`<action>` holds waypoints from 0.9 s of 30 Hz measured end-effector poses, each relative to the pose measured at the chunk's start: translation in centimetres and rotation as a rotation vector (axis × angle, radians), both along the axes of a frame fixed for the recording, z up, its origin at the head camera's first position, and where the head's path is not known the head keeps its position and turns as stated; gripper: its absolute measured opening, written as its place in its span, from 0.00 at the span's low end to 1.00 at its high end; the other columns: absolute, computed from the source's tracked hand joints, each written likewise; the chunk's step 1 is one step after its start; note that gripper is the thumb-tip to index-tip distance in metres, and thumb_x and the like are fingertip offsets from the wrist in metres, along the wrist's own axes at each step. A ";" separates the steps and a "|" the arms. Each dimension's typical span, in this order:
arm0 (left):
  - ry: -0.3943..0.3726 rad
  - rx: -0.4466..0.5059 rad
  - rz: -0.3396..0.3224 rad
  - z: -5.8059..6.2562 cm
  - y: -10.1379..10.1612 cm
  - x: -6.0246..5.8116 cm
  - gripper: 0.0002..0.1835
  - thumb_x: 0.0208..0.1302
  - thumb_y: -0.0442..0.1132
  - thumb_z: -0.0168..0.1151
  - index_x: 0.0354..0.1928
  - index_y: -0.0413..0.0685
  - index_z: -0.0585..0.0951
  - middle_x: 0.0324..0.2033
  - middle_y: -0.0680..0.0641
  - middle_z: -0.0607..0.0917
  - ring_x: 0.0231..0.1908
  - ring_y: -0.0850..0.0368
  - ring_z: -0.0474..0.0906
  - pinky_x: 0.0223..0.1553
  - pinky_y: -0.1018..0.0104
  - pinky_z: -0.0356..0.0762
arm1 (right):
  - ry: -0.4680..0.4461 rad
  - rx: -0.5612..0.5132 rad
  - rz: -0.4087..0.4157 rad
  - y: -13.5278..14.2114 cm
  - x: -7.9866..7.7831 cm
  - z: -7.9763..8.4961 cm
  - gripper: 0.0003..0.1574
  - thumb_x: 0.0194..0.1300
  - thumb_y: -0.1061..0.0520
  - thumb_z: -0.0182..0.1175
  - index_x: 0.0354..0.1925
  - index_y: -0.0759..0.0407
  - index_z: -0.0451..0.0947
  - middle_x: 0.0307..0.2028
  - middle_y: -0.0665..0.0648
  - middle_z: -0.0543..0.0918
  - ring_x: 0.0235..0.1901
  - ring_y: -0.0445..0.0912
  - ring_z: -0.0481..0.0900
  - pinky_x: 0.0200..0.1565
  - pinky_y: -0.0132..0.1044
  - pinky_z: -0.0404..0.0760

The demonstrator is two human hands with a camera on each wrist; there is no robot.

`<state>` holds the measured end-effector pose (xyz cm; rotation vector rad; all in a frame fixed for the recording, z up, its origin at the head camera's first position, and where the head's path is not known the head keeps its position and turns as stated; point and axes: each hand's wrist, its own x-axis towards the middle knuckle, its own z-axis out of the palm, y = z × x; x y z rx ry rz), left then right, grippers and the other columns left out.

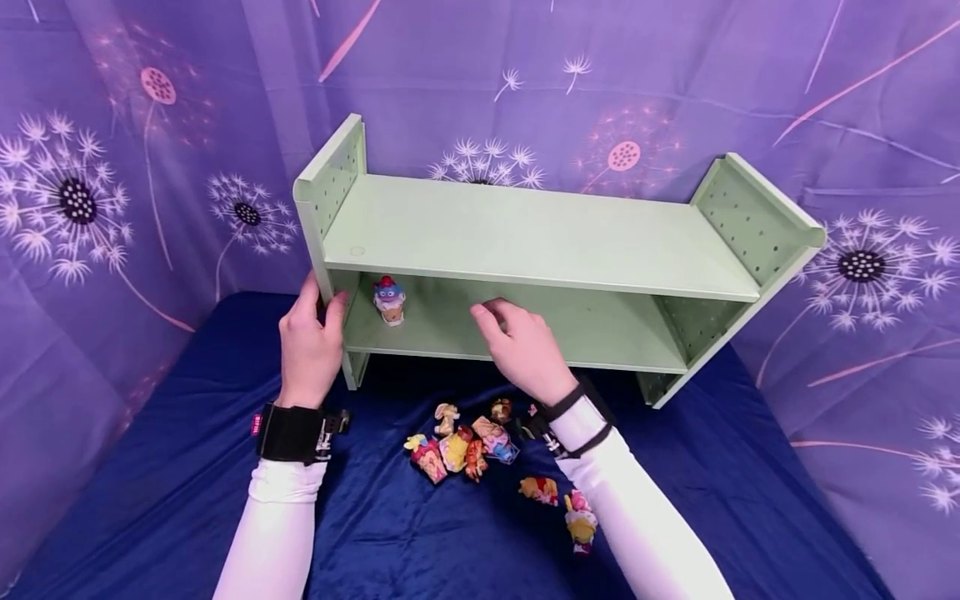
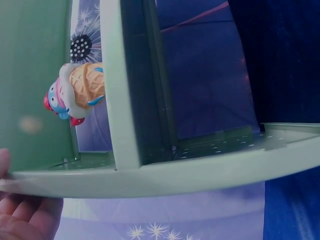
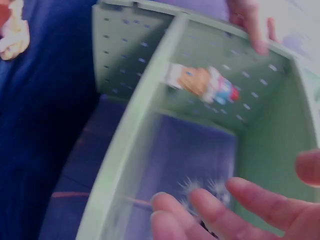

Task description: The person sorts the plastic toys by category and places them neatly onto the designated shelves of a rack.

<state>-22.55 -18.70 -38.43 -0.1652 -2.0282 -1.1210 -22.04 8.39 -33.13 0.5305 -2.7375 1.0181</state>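
A small ice-cream-cone figurine (image 1: 389, 302) with a blue face and red top stands upright on the lower board of a pale green shelf (image 1: 525, 237), close to its left side. My left hand (image 1: 311, 354) grips the front edge of the shelf's left side panel, thumb inside and fingers outside. In the left wrist view, that hand (image 2: 31, 217) is partly cut off. My right hand (image 1: 527, 348) hovers in front of the lower board, to the right of the figurine. The right wrist view shows its fingers (image 3: 270, 205) spread and loosely bent, with nothing held.
Several small figurines (image 1: 453, 450) lie in a cluster on the dark blue cloth (image 1: 390, 550) before the shelf. Two more, an orange-and-red one (image 1: 538, 490) and a yellow-and-pink one (image 1: 581, 525), lie by the right forearm. A purple dandelion-print curtain (image 1: 435, 83) hangs behind.
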 end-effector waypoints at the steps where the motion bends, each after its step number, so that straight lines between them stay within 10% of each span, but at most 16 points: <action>1: -0.001 0.001 -0.001 0.0 -0.1 0.0 0.23 0.73 0.40 0.58 0.68 0.52 0.72 0.54 0.45 0.79 0.52 0.47 0.77 0.52 0.51 0.71 | 0.003 -0.016 0.001 0.4 0.2 -0.1 0.26 0.78 0.38 0.43 0.50 0.51 0.81 0.33 0.44 0.78 0.34 0.42 0.76 0.42 0.40 0.73; 27: -0.001 0.004 0.002 0.0 -0.2 0.0 0.22 0.72 0.40 0.59 0.66 0.56 0.74 0.53 0.47 0.80 0.53 0.50 0.77 0.52 0.52 0.72 | 0.005 -0.009 -0.080 11.6 3.8 -2.4 0.23 0.75 0.40 0.51 0.53 0.54 0.79 0.43 0.46 0.82 0.42 0.41 0.80 0.44 0.42 0.76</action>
